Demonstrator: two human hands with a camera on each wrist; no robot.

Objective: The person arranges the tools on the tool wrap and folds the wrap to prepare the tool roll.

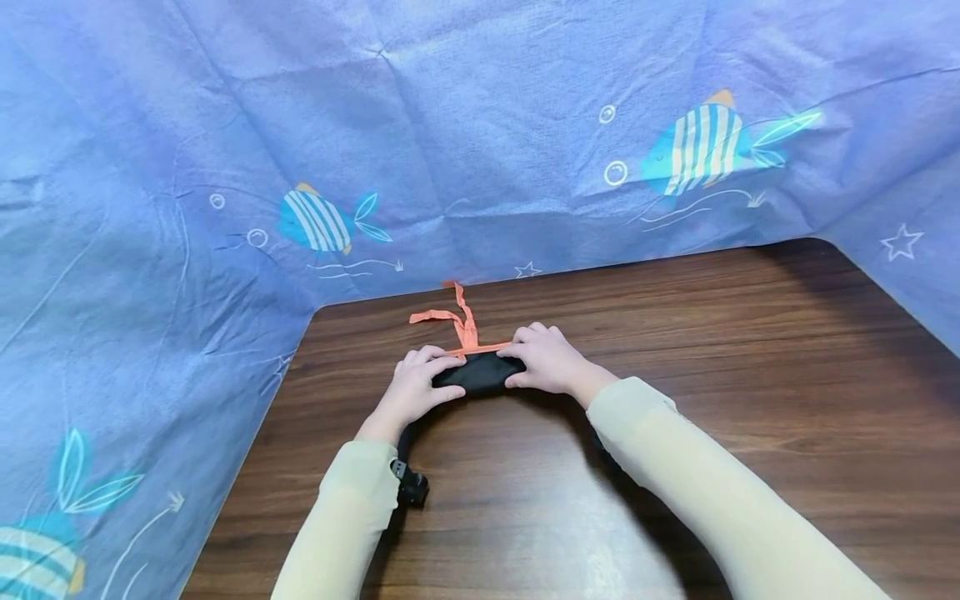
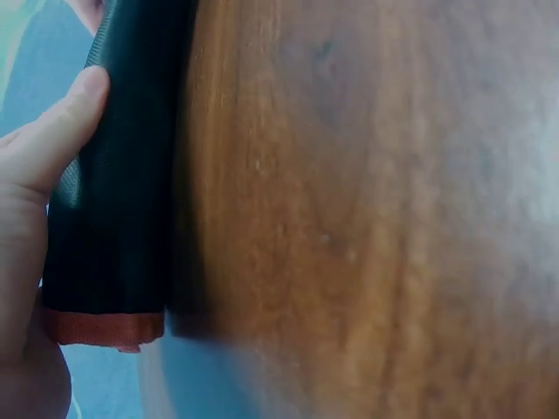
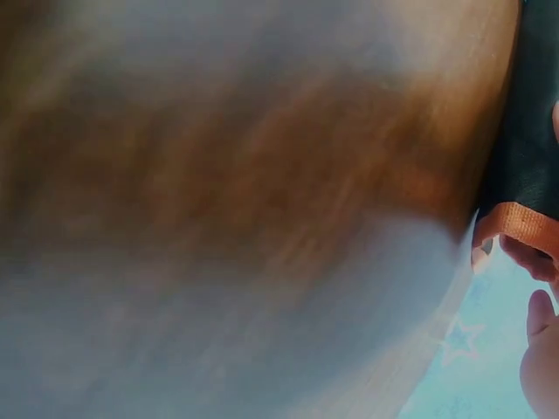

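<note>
- Rolled black fabric bundle (image 1: 480,372) with orange ribbon ties (image 1: 459,323) — rolled up, ties loose on the dark wooden counter (image 1: 750,350).
- Left hand (image 1: 415,388) and right hand (image 1: 546,360) — fingers curled, gripping its ends.

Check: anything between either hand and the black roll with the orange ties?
Nothing visible. The left hand and right hand already grip the ends of the black roll; the orange ties lie behind it on the table.

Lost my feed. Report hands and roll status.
Left hand and right hand grip black roll. Orange ties trail behind. Table otherwise unobstructed.
</note>
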